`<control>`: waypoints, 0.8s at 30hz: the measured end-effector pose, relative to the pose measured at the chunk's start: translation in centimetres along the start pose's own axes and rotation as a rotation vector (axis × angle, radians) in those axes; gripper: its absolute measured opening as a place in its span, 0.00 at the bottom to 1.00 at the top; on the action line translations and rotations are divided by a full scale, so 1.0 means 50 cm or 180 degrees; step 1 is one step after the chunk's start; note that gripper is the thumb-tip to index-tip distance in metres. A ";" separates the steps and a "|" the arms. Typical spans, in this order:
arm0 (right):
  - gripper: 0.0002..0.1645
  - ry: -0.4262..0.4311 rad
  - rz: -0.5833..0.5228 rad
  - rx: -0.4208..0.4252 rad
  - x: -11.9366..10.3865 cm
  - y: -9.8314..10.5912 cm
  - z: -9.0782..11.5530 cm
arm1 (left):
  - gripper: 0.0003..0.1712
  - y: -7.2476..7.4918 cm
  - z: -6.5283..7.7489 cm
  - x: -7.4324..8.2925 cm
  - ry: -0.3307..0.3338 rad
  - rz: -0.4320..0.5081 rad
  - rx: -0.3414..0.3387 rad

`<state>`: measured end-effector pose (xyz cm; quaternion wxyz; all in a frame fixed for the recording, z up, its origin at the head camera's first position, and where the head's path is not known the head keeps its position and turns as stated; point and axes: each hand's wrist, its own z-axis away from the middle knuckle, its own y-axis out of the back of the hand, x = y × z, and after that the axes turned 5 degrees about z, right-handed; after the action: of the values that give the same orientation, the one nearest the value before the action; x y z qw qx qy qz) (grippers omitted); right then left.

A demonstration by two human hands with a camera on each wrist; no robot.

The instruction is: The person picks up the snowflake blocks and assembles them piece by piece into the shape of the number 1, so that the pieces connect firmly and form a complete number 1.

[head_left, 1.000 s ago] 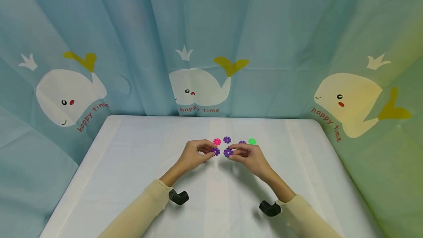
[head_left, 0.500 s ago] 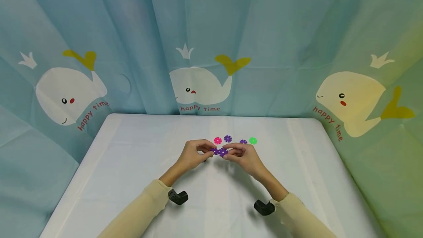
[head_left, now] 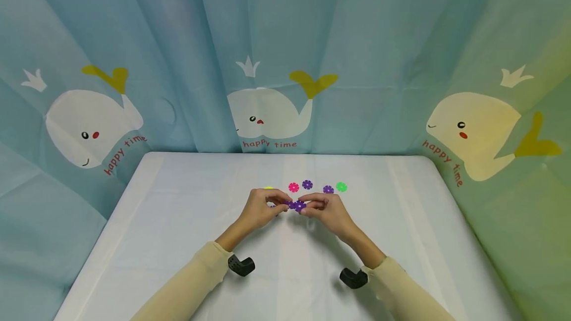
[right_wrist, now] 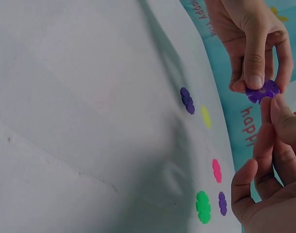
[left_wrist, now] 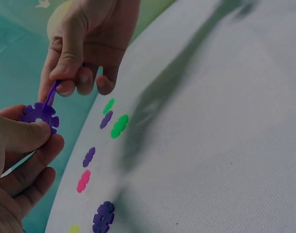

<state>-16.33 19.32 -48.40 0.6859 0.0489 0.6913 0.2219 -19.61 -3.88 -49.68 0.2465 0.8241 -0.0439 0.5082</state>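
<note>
My left hand [head_left: 263, 208] pinches a purple snowflake disc [left_wrist: 29, 114], a flat notched piece with a hole in its middle, between thumb and fingers. Facing it, my right hand [head_left: 332, 214] pinches a second purple snowflake disc [head_left: 300, 206] the same way. The two discs meet edge to edge above the table. In the left wrist view the right hand's disc shows nearly edge-on, at an angle to the other, with its rim at the left disc's notches. Fingertips hide part of both discs.
Beyond the hands on the white table [head_left: 178, 261] lie loose discs: pink [head_left: 293, 187], purple [head_left: 307, 185], another purple [head_left: 328, 189], green [head_left: 341, 187] and yellow [head_left: 268, 187]. A second green disc [left_wrist: 120, 126] and dark purple discs [right_wrist: 187, 100] lie nearer. A whale-print curtain [head_left: 366, 63] surrounds the table.
My right hand has moved left, bringing its purple snowflake disc from a gap away up against the left hand's disc. The left hand has stayed almost still.
</note>
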 end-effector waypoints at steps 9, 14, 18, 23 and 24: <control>0.16 -0.0003 0.0007 0.0038 -0.002 -0.012 0.000 | 0.08 0.003 0.000 0.005 0.0027 -0.0091 -0.0084; 0.15 0.0045 0.0075 0.0020 -0.002 -0.018 -0.004 | 0.07 0.001 0.000 0.004 0.0043 -0.0184 -0.0111; 0.15 0.0007 0.0073 0.0049 0.001 -0.021 -0.005 | 0.07 0.000 0.002 0.003 0.0077 -0.0230 -0.0092; 0.15 -0.0058 0.0048 -0.0007 0.011 -0.023 -0.003 | 0.07 0.000 0.008 -0.005 0.0127 -0.0182 -0.0145; 0.16 -0.0068 0.0045 -0.0017 0.013 -0.024 -0.002 | 0.07 0.000 0.010 -0.008 0.0130 -0.0155 -0.0149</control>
<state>-16.17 18.47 -49.46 0.6918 0.0543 0.6829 0.2281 -19.40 -4.15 -50.20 0.2788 0.8084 -0.0306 0.5175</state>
